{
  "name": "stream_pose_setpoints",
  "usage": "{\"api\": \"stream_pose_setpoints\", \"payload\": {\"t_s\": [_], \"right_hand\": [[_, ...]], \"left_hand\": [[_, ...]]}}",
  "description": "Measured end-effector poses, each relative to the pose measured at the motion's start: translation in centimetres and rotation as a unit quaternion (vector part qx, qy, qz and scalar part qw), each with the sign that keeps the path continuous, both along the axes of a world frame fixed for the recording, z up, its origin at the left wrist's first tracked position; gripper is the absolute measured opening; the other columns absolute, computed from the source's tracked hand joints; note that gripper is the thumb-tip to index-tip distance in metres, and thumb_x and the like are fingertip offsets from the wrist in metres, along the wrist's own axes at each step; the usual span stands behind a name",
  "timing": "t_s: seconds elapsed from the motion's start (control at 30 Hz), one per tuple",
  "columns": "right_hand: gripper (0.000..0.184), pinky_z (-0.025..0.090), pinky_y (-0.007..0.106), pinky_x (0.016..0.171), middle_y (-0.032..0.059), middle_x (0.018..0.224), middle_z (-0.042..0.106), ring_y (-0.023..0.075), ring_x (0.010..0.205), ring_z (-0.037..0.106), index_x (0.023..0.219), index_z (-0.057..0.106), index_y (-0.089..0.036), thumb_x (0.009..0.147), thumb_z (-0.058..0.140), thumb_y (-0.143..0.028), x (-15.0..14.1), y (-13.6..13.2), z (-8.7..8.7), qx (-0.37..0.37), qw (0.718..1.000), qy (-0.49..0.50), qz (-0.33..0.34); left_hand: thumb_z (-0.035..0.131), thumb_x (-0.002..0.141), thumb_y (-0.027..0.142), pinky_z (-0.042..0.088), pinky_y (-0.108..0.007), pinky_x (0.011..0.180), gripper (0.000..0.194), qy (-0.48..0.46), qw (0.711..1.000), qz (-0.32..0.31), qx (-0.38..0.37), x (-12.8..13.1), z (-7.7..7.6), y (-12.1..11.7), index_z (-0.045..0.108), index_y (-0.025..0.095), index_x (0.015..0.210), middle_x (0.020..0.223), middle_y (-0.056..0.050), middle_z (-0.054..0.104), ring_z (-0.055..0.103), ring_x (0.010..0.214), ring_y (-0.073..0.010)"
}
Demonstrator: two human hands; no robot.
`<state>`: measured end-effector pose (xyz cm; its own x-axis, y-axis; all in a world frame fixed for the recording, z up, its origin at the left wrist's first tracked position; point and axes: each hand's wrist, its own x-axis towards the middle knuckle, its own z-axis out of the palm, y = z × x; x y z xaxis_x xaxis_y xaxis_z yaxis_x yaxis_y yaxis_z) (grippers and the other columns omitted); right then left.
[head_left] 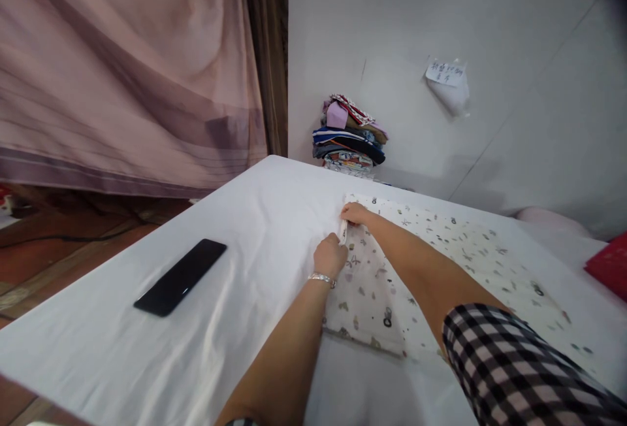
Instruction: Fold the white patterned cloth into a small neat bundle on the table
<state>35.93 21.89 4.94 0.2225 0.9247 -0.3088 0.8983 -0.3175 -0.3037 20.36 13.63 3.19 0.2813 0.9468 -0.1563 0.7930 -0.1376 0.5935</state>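
A white patterned cloth (441, 262) with small printed figures lies flat on the white-sheeted table (235, 217). My left hand (329, 256), with a silver bracelet at the wrist, is closed in a pinch on the cloth's left edge. My right hand (355, 213) is closed on the same edge a little farther away, near the cloth's far left corner. The right arm, in a black-and-white checked sleeve, stretches across the cloth.
A black phone (181, 276) lies on the sheet to the left. A pile of folded clothes (350, 135) stands against the wall at the table's far edge. A paper note (445, 76) hangs on the wall. A red object (610, 262) sits at the right edge. Pink curtains hang left.
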Motion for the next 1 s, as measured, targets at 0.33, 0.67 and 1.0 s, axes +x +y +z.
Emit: {"api": "stream_pose_setpoints", "payload": {"t_s": [0.33, 0.67, 1.0], "right_hand": [[0.052, 0.049, 0.024, 0.074, 0.0086, 0.126, 0.062, 0.0206, 0.101, 0.064, 0.133, 0.053, -0.024, 0.082, 0.059, -0.037, 0.8, 0.6, 0.0, 0.027, 0.998, -0.050, -0.015], [0.063, 0.049, 0.031, 0.080, 0.0150, 0.124, 0.061, 0.0276, 0.111, 0.060, 0.137, 0.043, -0.016, 0.079, 0.059, -0.036, 2.3, 2.1, -0.5, 0.052, 0.992, -0.089, -0.077], [0.050, 0.050, 0.033, 0.079, 0.0168, 0.122, 0.062, 0.0277, 0.109, 0.061, 0.128, 0.050, -0.015, 0.080, 0.057, -0.026, 2.8, 4.9, -0.9, 0.066, 0.988, -0.109, -0.092]], "left_hand": [[0.047, 0.081, 0.021, 0.045, -0.031, 0.075, 0.024, 0.036, 0.999, -0.035, 0.010, 0.1, 0.2, -0.5, 0.057, 0.018, 0.103, 0.102, -0.012, 0.069, 0.064, 0.097, -0.0247], [0.048, 0.080, 0.023, 0.045, -0.031, 0.074, 0.021, 0.023, 0.999, -0.023, 0.011, 0.1, -0.2, -0.5, 0.059, 0.020, 0.099, 0.099, -0.010, 0.070, 0.065, 0.096, -0.0241], [0.049, 0.079, 0.024, 0.045, -0.031, 0.075, 0.024, 0.013, 1.000, -0.012, 0.000, 0.2, -0.3, -0.3, 0.060, 0.021, 0.100, 0.098, -0.009, 0.070, 0.065, 0.095, -0.0245]]}}
